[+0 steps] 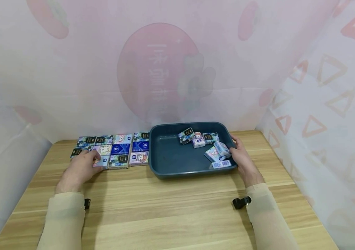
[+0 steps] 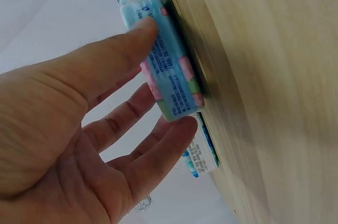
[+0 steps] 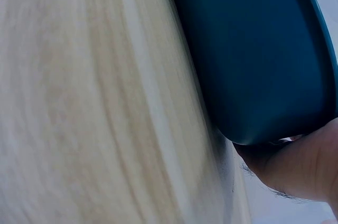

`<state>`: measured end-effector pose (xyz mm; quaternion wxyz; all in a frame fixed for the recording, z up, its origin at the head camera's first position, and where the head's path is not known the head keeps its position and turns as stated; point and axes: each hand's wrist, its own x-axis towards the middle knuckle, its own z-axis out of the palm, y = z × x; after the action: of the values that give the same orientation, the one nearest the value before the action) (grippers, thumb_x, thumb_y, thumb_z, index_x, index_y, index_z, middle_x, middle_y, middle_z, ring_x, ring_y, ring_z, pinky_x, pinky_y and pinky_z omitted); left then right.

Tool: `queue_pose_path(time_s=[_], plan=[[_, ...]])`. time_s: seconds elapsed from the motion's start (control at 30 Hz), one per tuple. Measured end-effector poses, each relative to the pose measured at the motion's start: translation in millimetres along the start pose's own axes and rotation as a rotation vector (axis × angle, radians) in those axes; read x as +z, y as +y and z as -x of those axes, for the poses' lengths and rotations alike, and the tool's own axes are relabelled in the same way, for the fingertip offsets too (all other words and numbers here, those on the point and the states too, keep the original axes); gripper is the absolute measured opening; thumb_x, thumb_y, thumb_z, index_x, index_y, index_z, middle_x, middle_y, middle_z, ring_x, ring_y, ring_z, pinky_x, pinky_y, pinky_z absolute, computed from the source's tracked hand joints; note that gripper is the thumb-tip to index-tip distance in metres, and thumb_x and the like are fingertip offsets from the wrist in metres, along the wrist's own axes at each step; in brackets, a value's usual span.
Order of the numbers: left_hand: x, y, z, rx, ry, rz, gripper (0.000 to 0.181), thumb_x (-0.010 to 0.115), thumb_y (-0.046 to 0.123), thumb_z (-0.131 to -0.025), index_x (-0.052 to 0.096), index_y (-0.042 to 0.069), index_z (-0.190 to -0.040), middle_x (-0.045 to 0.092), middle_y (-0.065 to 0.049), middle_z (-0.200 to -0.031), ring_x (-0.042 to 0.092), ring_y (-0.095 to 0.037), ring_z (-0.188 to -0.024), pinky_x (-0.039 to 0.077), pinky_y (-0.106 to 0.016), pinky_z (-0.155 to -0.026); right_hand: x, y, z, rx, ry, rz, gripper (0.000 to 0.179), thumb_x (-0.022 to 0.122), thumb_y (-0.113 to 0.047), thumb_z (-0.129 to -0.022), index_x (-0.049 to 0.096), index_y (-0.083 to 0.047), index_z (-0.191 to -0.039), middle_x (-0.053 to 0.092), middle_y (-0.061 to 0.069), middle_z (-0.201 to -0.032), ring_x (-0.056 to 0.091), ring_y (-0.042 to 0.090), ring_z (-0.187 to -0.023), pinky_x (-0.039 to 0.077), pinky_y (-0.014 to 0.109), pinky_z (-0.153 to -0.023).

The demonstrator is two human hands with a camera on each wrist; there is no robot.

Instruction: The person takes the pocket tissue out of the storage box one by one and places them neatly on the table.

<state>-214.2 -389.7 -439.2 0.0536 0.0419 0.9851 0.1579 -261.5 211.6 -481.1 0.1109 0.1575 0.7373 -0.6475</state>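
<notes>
My left hand [image 1: 82,167] pinches a light blue tissue pack [image 1: 103,162] at the front left of a block of packs. In the left wrist view the thumb lies along the side of this pack [image 2: 171,71], fingers at its far side and end. Beside it are a blue pack [image 1: 120,149] and a dark floral pack [image 1: 118,161]. My right hand [image 1: 243,158] grips the right end of a dark teal tray [image 1: 168,152], thumb over the rim. Several small tissue packs lie loosely in the tray's right half, among them a dark floral one [image 1: 186,135].
The packs on the table stand in rows against the tray's left side, with a pink and white pack [image 1: 138,158] nearest it. A printed white curtain [image 1: 96,86] hangs behind and at both sides of the wooden table [image 1: 165,211].
</notes>
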Motion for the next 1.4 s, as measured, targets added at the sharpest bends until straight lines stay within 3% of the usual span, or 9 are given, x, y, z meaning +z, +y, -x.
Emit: queue_pose_path(time_s=[0.27, 0.53, 0.9, 1.13, 1.4], plan=[[-2.9, 7.1, 3.0, 0.008, 0.012, -0.007, 0.036, 0.087, 0.015, -0.104, 0.071, -0.008, -0.128, 0.07, -0.034, -0.121, 0.069, -0.048, -0.103, 0.061, -0.069, -0.093, 2, 0, -0.5, -0.006, 0.004, -0.007, 0.079, 0.035, -0.002, -0.118, 0.02, -0.032, -0.189, 0.021, 0.017, -0.196, 0.03, 0.04, -0.168, 0.023, 0.057, -0.143], [-9.4, 43.3, 3.8, 0.012, 0.071, -0.005, 0.047, 0.078, 0.027, -0.113, 0.069, -0.007, -0.144, 0.065, -0.041, -0.15, 0.066, -0.063, -0.135, 0.057, -0.082, -0.114, 1, -1, -0.6, -0.001, -0.002, -0.007, 0.078, 0.034, -0.004, -0.119, 0.017, -0.032, -0.19, 0.018, 0.017, -0.198, 0.028, 0.04, -0.171, 0.022, 0.058, -0.145], [-0.8, 91.3, 2.8, 0.171, 0.125, 0.002, 0.041, 0.077, 0.025, -0.114, 0.072, -0.003, -0.143, 0.072, -0.033, -0.145, 0.072, -0.057, -0.131, 0.061, -0.075, -0.114, 0, 0, -0.7, -0.004, -0.002, -0.002, 0.078, 0.036, -0.003, -0.119, 0.02, -0.032, -0.189, 0.022, 0.017, -0.196, 0.03, 0.039, -0.169, 0.022, 0.058, -0.144], [6.6, 117.4, 3.0, 0.228, 0.138, 0.011, 0.04, 0.076, 0.024, -0.115, 0.073, -0.003, -0.145, 0.074, -0.029, -0.146, 0.072, -0.053, -0.135, 0.062, -0.071, -0.118, 0, 1, -1.1, -0.01, -0.003, -0.001, 0.078, 0.036, -0.003, -0.119, 0.02, -0.031, -0.19, 0.023, 0.018, -0.196, 0.03, 0.039, -0.169, 0.021, 0.058, -0.145], [18.1, 142.1, 5.2, 0.287, 0.15, -0.01, 0.034, 0.078, 0.022, -0.114, 0.076, 0.001, -0.14, 0.078, -0.021, -0.137, 0.077, -0.044, -0.127, 0.068, -0.063, -0.11, 0, 1, -1.6, -0.004, 0.005, 0.009, 0.077, 0.037, -0.004, -0.119, 0.02, -0.031, -0.19, 0.024, 0.019, -0.195, 0.029, 0.039, -0.17, 0.02, 0.06, -0.146]])
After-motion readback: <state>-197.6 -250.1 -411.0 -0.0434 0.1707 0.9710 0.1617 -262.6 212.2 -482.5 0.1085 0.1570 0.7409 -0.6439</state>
